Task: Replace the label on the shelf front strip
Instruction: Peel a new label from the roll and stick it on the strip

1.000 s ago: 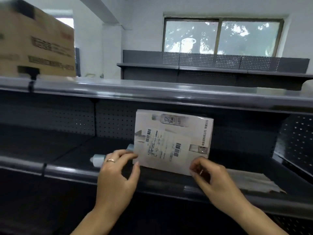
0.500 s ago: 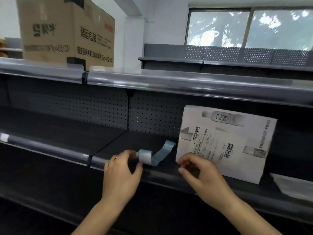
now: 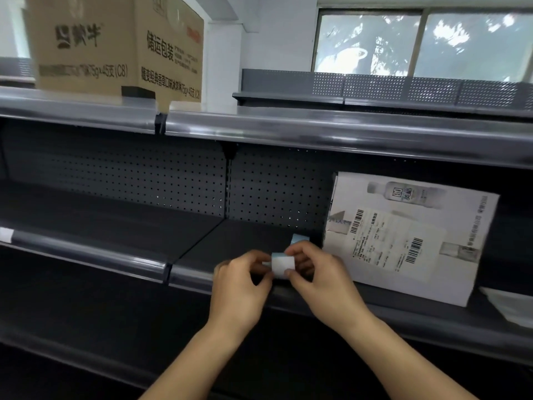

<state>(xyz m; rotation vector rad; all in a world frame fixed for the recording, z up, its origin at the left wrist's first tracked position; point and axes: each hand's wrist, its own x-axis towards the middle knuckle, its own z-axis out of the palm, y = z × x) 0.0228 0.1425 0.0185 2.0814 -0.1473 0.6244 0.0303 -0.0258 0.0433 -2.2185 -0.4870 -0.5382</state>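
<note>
Both hands meet just above the shelf front strip (image 3: pixel 190 280). Left hand (image 3: pixel 240 287) and right hand (image 3: pixel 318 280) each pinch the small white label (image 3: pixel 283 264), its blue backing strip (image 3: pixel 298 239) curling up behind. White carton (image 3: pixel 409 241) stands just right; cardboard box (image 3: pixel 115 44) on the shelf above.

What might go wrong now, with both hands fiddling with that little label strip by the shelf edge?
The label is pinched between the left hand and right hand, with its blue backing curling behind; it might crease or stick to itself. The white carton leaning close beside the right hand could get knocked.
</note>
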